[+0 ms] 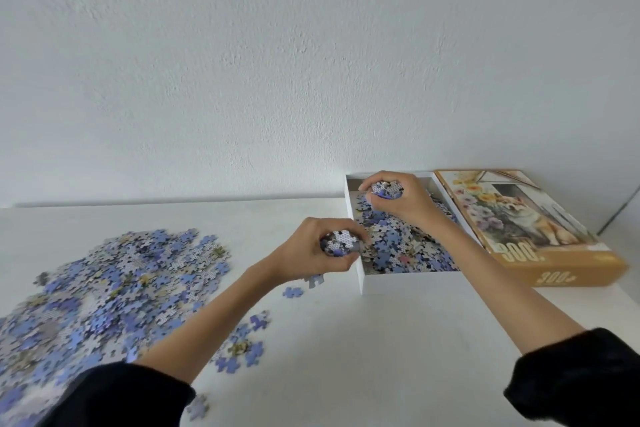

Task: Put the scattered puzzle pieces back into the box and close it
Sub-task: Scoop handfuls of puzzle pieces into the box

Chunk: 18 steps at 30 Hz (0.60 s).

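Observation:
A big heap of blue and grey puzzle pieces (114, 291) covers the left of the white table. The white box base (362, 274) stands at the right, partly filled with pieces. My left hand (311, 253) grips a handful of pieces just left of the box wall. Over the far end of the box, my right hand (398, 199) grips another handful. The box lid (540, 229), printed with a dog and flowers, lies face up to the right of the base.
A few stray pieces (292, 292) lie between the heap and the box, several more (242, 347) near my left forearm. A white wall (311, 62) rises right behind the table. The table's right edge runs close beyond the lid.

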Motion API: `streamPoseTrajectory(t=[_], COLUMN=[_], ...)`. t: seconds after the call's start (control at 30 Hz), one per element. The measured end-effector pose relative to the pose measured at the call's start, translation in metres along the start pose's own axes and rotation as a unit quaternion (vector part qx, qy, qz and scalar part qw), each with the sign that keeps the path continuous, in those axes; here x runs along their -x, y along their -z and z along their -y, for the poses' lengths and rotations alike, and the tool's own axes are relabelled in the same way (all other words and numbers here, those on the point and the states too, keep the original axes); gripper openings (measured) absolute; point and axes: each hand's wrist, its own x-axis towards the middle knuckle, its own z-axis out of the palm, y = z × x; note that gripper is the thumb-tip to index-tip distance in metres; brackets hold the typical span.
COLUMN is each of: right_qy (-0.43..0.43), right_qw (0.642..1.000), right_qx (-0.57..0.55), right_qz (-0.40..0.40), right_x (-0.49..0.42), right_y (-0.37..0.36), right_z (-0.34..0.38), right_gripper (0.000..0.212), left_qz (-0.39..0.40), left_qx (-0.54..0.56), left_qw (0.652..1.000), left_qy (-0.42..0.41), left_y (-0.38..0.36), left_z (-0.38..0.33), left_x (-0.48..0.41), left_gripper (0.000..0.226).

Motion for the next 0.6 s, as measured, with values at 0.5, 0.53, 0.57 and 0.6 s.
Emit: streamPoseTrajectory(t=[0.5, 0.53, 0.57, 0.6], right_qy=[-0.056, -0.061, -0.062, -0.059], right_qw=[0.995, 0.995, 0.994, 0.995], right_qx=[0.075, 0.078, 0.079, 0.077], right_qz=[-0.033, -0.031, -0.033, -0.036], right_x=[-0.022, -0.022, -0.021, -0.021], right_y=[0.037, 0.038, 0.039, 0.039], right_z=[-0.086, -0.091, -0.094, -0.097], right_gripper=[0.014, 0.014, 0.014, 0.014], left_qz=[0.095, 0.092, 0.09, 0.089], left_qx=[-0.107, -0.135, -0.164, -0.186], left_qw=[0.989, 0.985, 0.98, 0.975], left_qy=[-0.047, -0.058, -0.069, -0.081], left_y=[-0.068, -0.069, -0.07, -0.07], left_z=[0.038, 0.041, 0.044, 0.047], left_x=[-0.1, -0.103, -0.105, -0.106], left_gripper=[0.024, 0.025, 0.026, 0.027])
